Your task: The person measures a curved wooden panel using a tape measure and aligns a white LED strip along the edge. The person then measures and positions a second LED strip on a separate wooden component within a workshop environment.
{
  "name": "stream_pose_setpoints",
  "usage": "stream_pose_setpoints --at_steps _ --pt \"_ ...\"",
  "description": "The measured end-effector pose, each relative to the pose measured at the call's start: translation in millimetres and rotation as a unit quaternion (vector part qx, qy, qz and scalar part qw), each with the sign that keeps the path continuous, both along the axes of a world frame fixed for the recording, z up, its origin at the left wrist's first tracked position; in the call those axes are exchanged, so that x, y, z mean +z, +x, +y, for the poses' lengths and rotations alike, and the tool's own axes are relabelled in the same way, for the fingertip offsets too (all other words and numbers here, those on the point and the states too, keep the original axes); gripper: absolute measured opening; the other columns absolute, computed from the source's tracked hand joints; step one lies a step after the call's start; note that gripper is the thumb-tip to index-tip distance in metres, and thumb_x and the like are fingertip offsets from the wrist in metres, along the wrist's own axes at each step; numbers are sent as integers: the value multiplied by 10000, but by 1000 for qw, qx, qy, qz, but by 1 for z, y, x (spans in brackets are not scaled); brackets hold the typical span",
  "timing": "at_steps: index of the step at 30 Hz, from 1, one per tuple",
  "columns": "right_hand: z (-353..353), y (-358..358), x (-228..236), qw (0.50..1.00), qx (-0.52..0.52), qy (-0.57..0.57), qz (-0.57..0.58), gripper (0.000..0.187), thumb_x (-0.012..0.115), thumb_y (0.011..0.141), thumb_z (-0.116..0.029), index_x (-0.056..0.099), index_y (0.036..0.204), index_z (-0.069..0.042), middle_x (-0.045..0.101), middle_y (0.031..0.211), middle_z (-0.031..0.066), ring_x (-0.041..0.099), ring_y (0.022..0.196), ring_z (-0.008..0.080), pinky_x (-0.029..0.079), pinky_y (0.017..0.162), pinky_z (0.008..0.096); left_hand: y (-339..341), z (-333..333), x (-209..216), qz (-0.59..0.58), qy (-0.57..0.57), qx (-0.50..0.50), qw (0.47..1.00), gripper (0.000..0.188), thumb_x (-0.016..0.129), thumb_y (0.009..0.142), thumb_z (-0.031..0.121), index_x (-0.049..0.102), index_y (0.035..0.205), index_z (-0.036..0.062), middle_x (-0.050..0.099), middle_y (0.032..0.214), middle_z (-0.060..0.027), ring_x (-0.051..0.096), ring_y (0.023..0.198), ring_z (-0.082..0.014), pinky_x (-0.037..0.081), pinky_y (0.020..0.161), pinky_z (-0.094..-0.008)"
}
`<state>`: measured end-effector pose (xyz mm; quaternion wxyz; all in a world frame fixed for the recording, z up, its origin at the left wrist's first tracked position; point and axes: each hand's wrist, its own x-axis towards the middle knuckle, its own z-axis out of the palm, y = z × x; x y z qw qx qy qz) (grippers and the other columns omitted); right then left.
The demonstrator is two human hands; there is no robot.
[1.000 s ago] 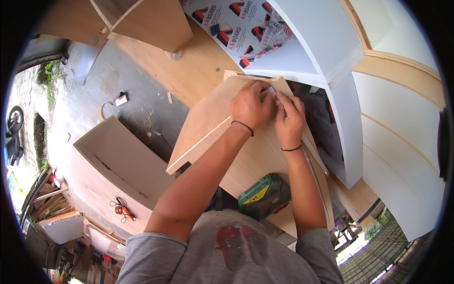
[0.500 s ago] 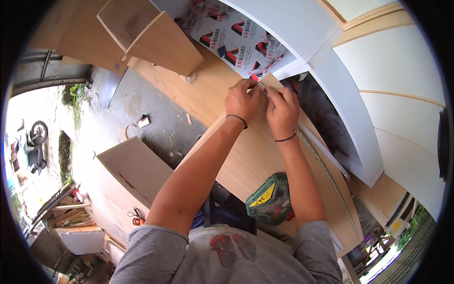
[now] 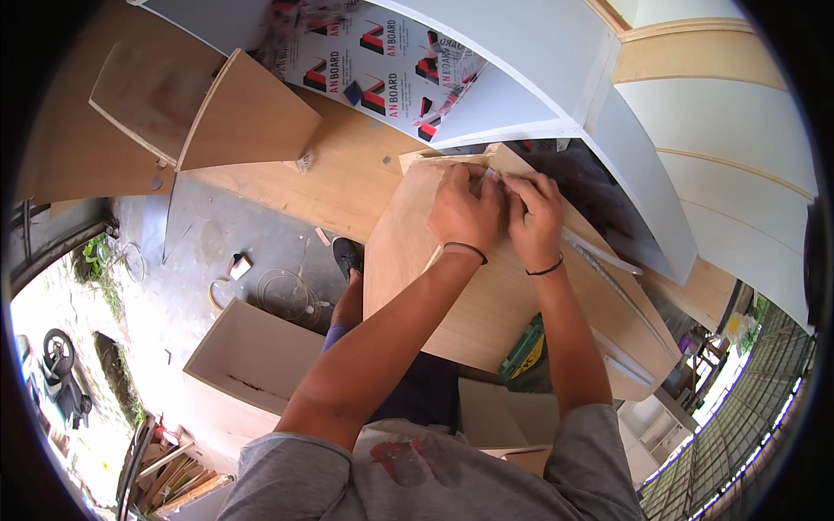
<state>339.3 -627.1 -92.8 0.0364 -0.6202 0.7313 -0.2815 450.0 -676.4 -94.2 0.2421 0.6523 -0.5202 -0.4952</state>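
Both hands meet at the far end of a light wooden board (image 3: 434, 313) in front of me. My left hand (image 3: 466, 208) has its fingers curled and pinched at the board's far edge. Close beside it, my right hand (image 3: 533, 217) also pinches with thumb and fingers. A tiny pale-blue bit shows between the fingertips, too small to name. A narrow wooden strip (image 3: 447, 160) lies along the far edge, just past the left fingers. To the right of my right wrist, a long thin silvery strip (image 3: 621, 291) runs down the board beside a white strip (image 3: 599, 252).
A green and yellow case-like object (image 3: 526, 356) sits at the board's near side, partly behind my right forearm. White cabinet panels (image 3: 643, 191) rise on the right. An open wooden box (image 3: 248, 122) stands far left. Cable (image 3: 287, 295) lies on the floor beside a pale box (image 3: 252, 356).
My view has shifted, and the board appears turned. Both hands stay at its far end, still pinching. The red bit seen by the left fingertips no longer shows.
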Motion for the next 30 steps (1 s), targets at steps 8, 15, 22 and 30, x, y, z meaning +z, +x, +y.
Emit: stream_pose_setpoints --at_steps 8,15,22,30 --pt "-5 -1 7 1000 19 -24 2 225 678 799 29 740 984 -83 651 919 52 615 840 284 502 741 394 11 -2 -13 100 11 -3 995 189 644 884 228 701 988 80 681 1009 -92 671 939 -290 526 792 -404" --pt "-1 -16 17 995 56 17 -76 170 667 857 -28 722 1014 -64 675 915 112 642 830 324 514 717 420 33 -38 -34 147 -76 -182 969 286 688 897 260 698 998 -8 708 1009 -156 669 945 -239 514 836 -335" --pt "78 -112 59 977 35 173 -118 220 668 931 -154 688 1096 -9 684 971 207 667 862 393 533 752 419 47 -56 -24 329 96 -129 931 241 662 931 272 673 1029 52 601 879 39 478 799 -60 369 738 -231" --pt "336 -266 156 874 -210 391 198 212 730 809 -129 665 983 -25 686 943 199 658 863 412 531 797 456 67 -62 -57 309 151 -87 935 186 554 996 239 638 1119 127 645 1110 -1 598 1088 -145 446 926 -390"
